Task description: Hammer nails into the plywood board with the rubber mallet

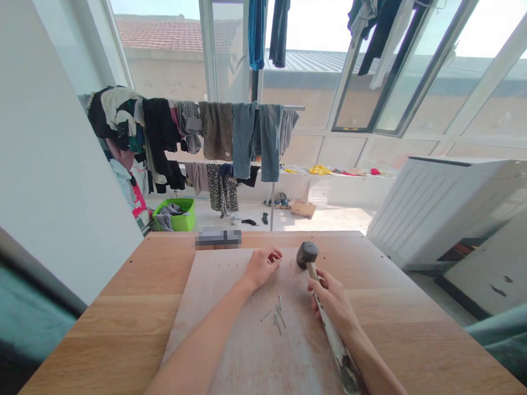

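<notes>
My right hand [333,299] is closed around the pale, worn handle of a mallet [308,252]. Its dark, round head points away from me, above the right part of a thin board [235,350]. My left hand [263,267] is over the far part of this board, to the left of the mallet head. Its fingers are loosely curled with a gap between them, and no held thing shows. A thin, nail-like piece [291,264] is between that hand and the mallet head. Nearer to me, several loose nails [278,315] lie in a small heap on the board.
The board lies on a wooden table [120,320]. A blurred-out object [218,238] sits at the table's far edge. Beyond are a drying rack with clothes [245,134], a green basket [181,218] and a cardboard box [303,209]. A white cabinet [438,201] stands on the right.
</notes>
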Demonstrator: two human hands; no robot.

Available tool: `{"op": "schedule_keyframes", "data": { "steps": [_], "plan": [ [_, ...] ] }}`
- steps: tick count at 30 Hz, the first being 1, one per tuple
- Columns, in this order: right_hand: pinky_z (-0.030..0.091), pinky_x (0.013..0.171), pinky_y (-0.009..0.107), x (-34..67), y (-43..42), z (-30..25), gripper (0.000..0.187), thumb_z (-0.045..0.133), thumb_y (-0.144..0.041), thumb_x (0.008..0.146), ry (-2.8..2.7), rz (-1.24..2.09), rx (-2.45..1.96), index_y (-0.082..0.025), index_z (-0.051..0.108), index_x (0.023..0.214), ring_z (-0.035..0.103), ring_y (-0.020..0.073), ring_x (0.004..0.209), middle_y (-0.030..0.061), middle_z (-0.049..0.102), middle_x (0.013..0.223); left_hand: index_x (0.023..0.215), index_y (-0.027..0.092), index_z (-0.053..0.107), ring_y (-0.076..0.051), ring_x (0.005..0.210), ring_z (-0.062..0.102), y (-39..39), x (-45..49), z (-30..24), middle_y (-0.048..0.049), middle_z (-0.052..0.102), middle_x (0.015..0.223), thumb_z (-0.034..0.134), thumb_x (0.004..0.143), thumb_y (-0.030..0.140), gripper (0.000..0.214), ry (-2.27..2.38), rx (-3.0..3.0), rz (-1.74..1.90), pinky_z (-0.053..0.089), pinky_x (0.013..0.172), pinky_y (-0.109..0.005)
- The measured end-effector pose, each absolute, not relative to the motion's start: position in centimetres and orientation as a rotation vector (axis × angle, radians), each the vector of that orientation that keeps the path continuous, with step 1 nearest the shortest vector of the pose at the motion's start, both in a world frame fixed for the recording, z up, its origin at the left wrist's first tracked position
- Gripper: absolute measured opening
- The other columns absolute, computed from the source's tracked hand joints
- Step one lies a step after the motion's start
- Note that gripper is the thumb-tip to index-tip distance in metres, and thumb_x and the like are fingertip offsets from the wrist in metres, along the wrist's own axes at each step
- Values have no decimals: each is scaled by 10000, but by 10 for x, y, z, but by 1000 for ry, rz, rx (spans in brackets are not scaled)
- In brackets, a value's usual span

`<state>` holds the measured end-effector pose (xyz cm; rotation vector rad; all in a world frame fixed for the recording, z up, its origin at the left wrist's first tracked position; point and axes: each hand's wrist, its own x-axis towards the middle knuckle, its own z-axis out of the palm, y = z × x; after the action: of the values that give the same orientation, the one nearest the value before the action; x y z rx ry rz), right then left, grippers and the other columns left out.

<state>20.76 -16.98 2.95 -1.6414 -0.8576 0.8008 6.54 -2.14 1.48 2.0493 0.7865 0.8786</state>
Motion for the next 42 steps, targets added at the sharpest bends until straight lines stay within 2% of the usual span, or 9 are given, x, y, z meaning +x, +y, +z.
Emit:
{"op": "schedule_keyframes", "data": {
  "steps": [5, 7, 11, 13, 15, 17, 20, 37, 42],
  "plan": [
    [369, 329, 210, 204, -172, 35, 376, 637, -418, 706, -808, 836, -1423, -186, 547, 987, 447, 102, 379, -53, 558, 563, 827, 167, 717, -130, 691, 645, -20, 67, 12, -14, 733, 789, 654, 765, 152, 89, 783, 2041, 889, 506, 681, -230],
    [356, 345, 184, 200, -175, 39, 345, 618, -462, 767, -815, 893, -1338, -200, 538, 976, 437, 94, 387, -62, 527, 509, 841, 164, 717, -126, 690, 644, -19, 67, 11, -14, 734, 785, 645, 758, 130, 115, 788, 2032, 897, 506, 679, -227],
    [335, 349, 153, 188, -179, 45, 372, 569, -518, 889, -856, 1035, -1202, -224, 525, 1114, 424, 80, 396, -67, 513, 520, 915, 173, 707, -119, 666, 643, -18, 68, 7, 0, 733, 765, 655, 740, 118, 191, 799, 2013, 914, 509, 663, -223],
    [335, 329, 155, 185, -179, 43, 389, 581, -510, 900, -904, 1013, -1164, -237, 521, 1171, 418, 65, 389, -52, 559, 621, 936, 176, 700, -119, 660, 643, -18, 69, 5, 2, 734, 763, 669, 737, 126, 208, 807, 2006, 926, 511, 667, -228],
    [339, 300, 165, 184, -177, 39, 404, 596, -496, 898, -951, 966, -1146, -255, 521, 1213, 419, 40, 381, -6, 629, 845, 984, 177, 691, -121, 658, 642, -17, 70, 3, 0, 734, 766, 680, 741, 137, 247, 813, 1998, 941, 512, 671, -234],
    [352, 285, 174, 184, -175, 35, 403, 593, -485, 905, -989, 951, -1135, -270, 524, 1239, 423, 14, 375, 41, 619, 1075, 1044, 179, 677, -121, 650, 638, -17, 71, 2, 3, 730, 762, 687, 744, 140, 303, 813, 1991, 957, 511, 673, -238],
    [360, 275, 177, 184, -174, 34, 385, 582, -479, 913, -1026, 968, -1127, -269, 540, 1232, 425, -7, 358, 72, 579, 1207, 1064, 183, 671, -120, 638, 635, -17, 71, 1, 11, 720, 742, 693, 741, 133, 328, 806, 1984, 977, 511, 670, -241],
    [360, 290, 189, 185, -175, 29, 438, 579, -468, 919, -1059, 1045, -1150, -266, 508, 1302, 463, 13, 373, 102, 596, 1234, 1001, 183, 693, -125, 620, 613, -16, 70, 1, 22, 681, 674, 646, 712, 44, 324, 686, 1985, 1030, 474, 626, -228],
    [371, 303, 198, 186, -173, 28, 473, 603, -484, 900, -1080, 1034, -1177, -257, 509, 1305, 468, 16, 369, 107, 611, 1212, 1069, 188, 669, -125, 632, 624, -16, 70, 1, 23, 694, 700, 640, 719, 35, 384, 695, 1992, 1017, 475, 640, -229]
  ]
}}
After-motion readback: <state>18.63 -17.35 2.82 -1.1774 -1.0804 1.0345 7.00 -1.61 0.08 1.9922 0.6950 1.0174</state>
